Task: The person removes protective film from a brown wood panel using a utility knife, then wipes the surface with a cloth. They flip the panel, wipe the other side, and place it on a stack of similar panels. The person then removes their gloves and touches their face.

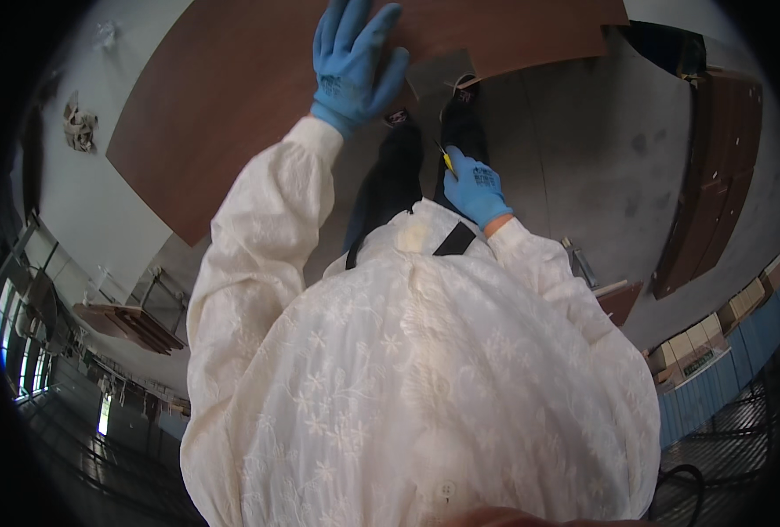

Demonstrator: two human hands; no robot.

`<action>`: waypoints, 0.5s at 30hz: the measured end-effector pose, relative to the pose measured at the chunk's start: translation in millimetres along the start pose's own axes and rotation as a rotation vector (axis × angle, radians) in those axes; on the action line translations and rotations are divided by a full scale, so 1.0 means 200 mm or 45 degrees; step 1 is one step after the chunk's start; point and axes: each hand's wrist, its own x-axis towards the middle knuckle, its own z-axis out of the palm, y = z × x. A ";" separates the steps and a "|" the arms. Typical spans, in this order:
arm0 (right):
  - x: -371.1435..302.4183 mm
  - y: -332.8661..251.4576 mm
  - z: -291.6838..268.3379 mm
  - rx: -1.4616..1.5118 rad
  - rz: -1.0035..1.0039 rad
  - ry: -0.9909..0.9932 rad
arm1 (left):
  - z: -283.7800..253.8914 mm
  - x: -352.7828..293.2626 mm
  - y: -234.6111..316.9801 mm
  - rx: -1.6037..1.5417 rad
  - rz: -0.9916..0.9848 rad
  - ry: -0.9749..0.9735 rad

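A large brown laminate board (249,97) is being steadied by the left hand (352,61), which is being laid flat against its face with the blue-gloved fingers (337,26) spread and released, not curled round any edge. The board is being leaned at a slant over the grey concrete floor (583,149), its lower edge lying near the person's dark shoes (460,114). A small yellow-handled tool (447,160), seemingly a pencil or slim knife, is being pinched in the right hand (476,186), whose fingers are clenched round it just below the board's lower edge. What kind of tip it has cannot be told at this size. More brown panels (715,176) are being kept stacked at the far right, well apart. For the step to be done well, firm, even pressure is judged to be needed from the flat palm so that the board is not slipping while the tool is being brought to its edge.
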 end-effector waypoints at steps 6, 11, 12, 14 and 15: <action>-0.03 0.11 0.04 0.074 0.125 0.116 | 0.05 -0.20 0.26 0.181 -0.340 -0.380; -0.05 0.13 0.04 0.128 0.115 0.191 | 0.14 -0.28 0.26 0.507 -0.342 -0.491; -0.06 0.12 0.04 0.138 0.110 0.202 | 0.14 -0.28 0.26 0.471 -0.348 -0.453; -0.07 0.12 0.03 0.119 0.133 0.154 | 0.16 -0.28 0.26 0.414 -0.352 -0.394; -0.07 0.11 0.03 0.112 0.136 0.143 | 0.16 -0.28 0.26 0.446 -0.347 -0.398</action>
